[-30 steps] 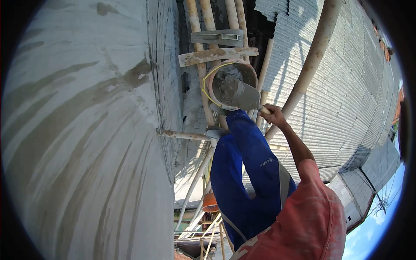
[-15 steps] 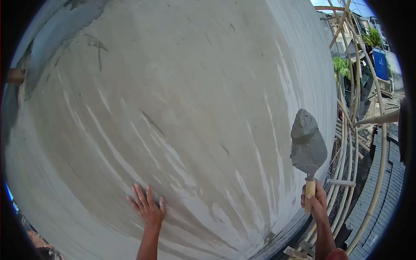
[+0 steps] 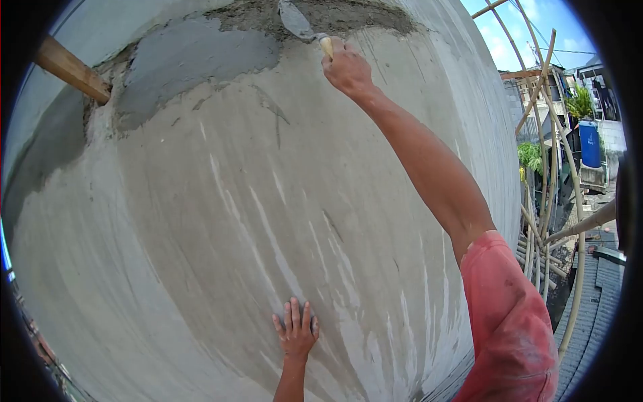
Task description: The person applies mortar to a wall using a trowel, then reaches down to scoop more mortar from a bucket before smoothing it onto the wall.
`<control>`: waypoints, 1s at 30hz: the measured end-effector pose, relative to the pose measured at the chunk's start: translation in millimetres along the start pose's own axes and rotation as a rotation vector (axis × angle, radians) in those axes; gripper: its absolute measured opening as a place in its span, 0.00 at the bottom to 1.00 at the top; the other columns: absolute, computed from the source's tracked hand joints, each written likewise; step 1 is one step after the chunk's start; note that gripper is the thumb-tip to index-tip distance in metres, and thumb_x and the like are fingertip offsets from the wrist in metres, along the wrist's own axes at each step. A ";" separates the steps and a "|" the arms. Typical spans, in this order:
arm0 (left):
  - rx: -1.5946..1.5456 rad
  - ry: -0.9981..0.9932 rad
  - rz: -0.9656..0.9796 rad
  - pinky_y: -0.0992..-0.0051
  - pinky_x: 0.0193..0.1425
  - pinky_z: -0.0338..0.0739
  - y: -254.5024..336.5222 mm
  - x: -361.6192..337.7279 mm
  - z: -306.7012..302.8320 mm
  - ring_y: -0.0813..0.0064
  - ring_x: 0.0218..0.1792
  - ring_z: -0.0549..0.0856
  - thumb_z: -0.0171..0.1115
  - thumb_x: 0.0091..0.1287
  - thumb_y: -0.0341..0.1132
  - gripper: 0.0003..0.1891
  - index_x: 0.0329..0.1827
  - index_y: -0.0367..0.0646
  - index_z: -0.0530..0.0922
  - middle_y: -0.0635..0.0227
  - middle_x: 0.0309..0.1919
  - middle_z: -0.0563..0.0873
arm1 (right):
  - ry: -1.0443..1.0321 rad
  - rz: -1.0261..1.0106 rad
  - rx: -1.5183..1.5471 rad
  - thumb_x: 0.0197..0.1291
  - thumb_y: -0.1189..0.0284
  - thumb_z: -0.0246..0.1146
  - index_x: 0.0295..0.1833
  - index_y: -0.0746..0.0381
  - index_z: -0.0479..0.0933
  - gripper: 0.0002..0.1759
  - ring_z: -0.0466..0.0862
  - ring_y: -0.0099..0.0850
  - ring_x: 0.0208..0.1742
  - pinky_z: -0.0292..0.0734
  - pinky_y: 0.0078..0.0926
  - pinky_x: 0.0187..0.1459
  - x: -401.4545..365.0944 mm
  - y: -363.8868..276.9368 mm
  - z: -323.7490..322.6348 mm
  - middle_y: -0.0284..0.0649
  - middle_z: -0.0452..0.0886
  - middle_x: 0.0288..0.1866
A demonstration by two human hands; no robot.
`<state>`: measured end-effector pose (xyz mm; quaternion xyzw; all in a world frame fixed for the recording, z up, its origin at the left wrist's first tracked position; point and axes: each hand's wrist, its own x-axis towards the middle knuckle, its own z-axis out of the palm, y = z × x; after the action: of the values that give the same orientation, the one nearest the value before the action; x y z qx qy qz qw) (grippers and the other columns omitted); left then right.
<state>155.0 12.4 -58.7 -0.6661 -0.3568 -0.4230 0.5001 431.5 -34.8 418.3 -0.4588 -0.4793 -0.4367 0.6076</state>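
At twelve o'clock, the right hand [image 3: 348,68] grips the stiff trowel's pale wooden handle [image 3: 326,47]; the left hand [image 3: 295,337] lies spread.

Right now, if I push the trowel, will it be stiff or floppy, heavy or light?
The trowel should stay stiff, as its blade looks like metal. It is probably light, since the right hand alone holds it by the handle.
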 end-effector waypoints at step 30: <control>-0.008 0.023 -0.035 0.50 0.73 0.48 4.7 3.0 0.3 0.62 0.68 0.65 0.53 0.64 0.43 0.23 0.64 0.54 0.70 0.60 0.67 0.67 | -0.091 0.107 -0.178 0.62 0.63 0.53 0.61 0.60 0.63 0.23 0.80 0.52 0.44 0.75 0.48 0.44 -63.8 57.2 -24.0 0.54 0.76 0.46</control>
<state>160.4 11.6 -57.7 -0.6569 -0.3609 -0.4407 0.4940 481.2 -41.1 344.8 -0.5553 -0.4403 -0.4231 0.5646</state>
